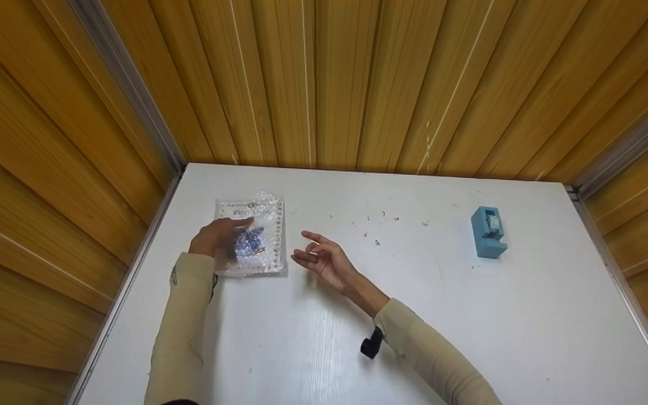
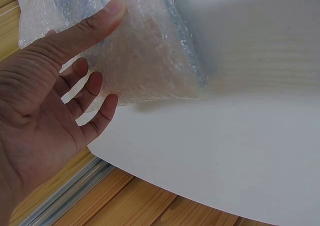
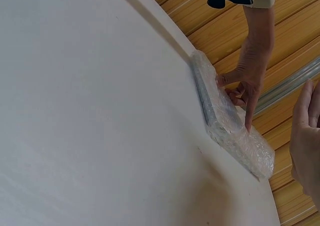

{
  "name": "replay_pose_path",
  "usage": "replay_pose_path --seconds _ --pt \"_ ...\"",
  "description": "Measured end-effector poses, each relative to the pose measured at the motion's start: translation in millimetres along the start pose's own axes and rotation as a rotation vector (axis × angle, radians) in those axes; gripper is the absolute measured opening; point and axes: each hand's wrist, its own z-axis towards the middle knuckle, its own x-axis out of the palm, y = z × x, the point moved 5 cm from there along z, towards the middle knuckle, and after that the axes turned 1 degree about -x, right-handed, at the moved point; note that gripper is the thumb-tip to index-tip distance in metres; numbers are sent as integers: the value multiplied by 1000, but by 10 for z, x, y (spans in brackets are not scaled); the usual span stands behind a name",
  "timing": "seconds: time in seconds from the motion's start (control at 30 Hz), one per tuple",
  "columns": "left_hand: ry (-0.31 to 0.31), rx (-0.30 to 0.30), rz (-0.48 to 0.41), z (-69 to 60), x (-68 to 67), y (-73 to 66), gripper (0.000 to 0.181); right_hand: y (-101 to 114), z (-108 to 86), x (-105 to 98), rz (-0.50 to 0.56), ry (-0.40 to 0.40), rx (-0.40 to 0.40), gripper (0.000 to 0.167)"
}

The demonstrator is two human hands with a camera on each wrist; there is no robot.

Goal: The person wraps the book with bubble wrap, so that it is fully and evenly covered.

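Observation:
A flat package in clear bubble wrap [image 1: 268, 247], with a blue print and a patterned border showing through, lies on the left part of the white table. Across its left side is my left hand [image 1: 211, 236], thumb and index finger extended over the wrap. The remaining fingers bend loosely beside it in the left wrist view. Just right of the package, my right hand [image 1: 329, 264] hovers apart from it, palm partly turned up, fingers loosely spread and holding nothing. The right wrist view shows the package [image 3: 232, 128] side-on, with its thickness visible.
A blue tape dispenser [image 1: 487, 233] with a clear roll stands at the right on the white table [image 1: 442, 337]. Several small dark specks [image 1: 377, 242] are scattered near the middle. Wood-patterned walls [image 1: 346, 84] enclose the back and both sides.

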Motion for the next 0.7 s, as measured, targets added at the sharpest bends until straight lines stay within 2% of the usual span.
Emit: replay_pose_path --seconds 0.03,0.1,0.27,0.53,0.7 --pt "-1 3 3 -12 -2 -7 77 -2 1 -3 2 -5 0 45" --pt "-14 18 28 -38 -12 -25 95 -5 4 -5 4 -14 0 43" --pt "-25 45 68 -68 -21 -51 107 0 0 4 4 -19 0 38" --pt "-25 50 76 -38 -23 -24 112 -3 -8 -19 -24 -18 3 42" --pt "-24 49 118 -19 -9 -29 112 13 -22 -19 -48 2 -16 47"
